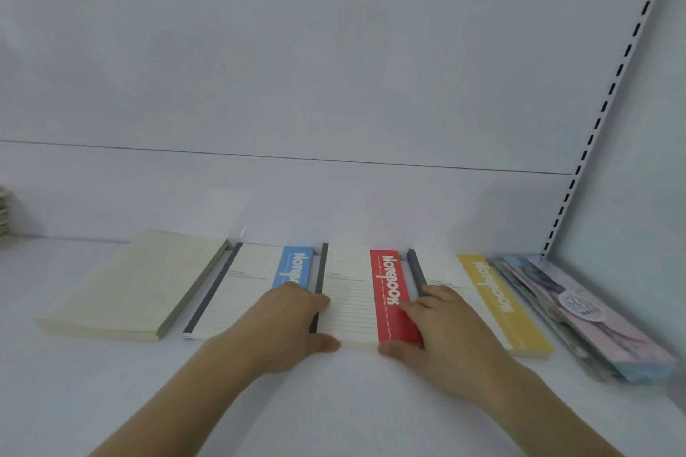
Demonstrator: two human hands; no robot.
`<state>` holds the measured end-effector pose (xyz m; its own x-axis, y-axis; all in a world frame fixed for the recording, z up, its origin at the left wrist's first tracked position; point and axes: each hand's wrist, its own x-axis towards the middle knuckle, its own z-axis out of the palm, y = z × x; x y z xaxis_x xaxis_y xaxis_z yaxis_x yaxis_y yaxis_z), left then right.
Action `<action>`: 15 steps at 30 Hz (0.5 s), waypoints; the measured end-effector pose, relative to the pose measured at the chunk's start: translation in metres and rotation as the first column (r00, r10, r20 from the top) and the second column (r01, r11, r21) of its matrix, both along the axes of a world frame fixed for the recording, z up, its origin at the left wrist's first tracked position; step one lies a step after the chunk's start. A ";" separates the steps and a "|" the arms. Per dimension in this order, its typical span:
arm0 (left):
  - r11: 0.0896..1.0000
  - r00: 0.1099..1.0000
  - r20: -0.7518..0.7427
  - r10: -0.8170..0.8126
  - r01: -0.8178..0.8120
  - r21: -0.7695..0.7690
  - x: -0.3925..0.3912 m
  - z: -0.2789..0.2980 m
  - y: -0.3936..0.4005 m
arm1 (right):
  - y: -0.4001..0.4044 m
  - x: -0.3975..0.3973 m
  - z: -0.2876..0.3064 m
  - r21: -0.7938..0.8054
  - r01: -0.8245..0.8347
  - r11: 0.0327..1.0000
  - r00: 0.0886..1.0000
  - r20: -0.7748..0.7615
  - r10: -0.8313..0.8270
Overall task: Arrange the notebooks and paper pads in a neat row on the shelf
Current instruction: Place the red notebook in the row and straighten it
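Both hands frame the red notebook (365, 293): the left hand (293, 323) lays relaxed fingers along its dark spine, thumb at its near edge; the right hand (438, 330) likewise flanks its red side. Its long axis runs away from the person, between the blue notebook (252, 282) and yellow notebook (479, 293).

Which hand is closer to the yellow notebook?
Right. The right hand lies partly on the yellow notebook, its fingers on the red notebook. The left hand lies on the red notebook's far side, over the blue notebook.
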<state>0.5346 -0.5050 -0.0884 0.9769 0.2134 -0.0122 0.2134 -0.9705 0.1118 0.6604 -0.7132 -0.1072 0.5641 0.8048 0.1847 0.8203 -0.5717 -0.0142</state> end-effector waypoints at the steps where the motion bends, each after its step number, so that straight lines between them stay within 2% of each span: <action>1: 1.000 1.000 -0.012 -0.001 0.001 0.009 0.000 0.000 -0.001 | 0.000 -0.001 -0.001 -0.004 -0.001 1.000 1.000 0.018 0.001; 9: 0.999 0.997 -0.072 0.015 -0.018 -0.032 0.000 0.005 -0.004 | -0.001 -0.009 -0.005 0.004 0.042 0.999 0.999 0.022 -0.042; 15: 0.998 0.999 0.022 0.024 -0.025 0.050 -0.006 0.000 -0.007 | -0.004 -0.012 -0.004 0.018 0.052 0.998 0.998 0.036 -0.052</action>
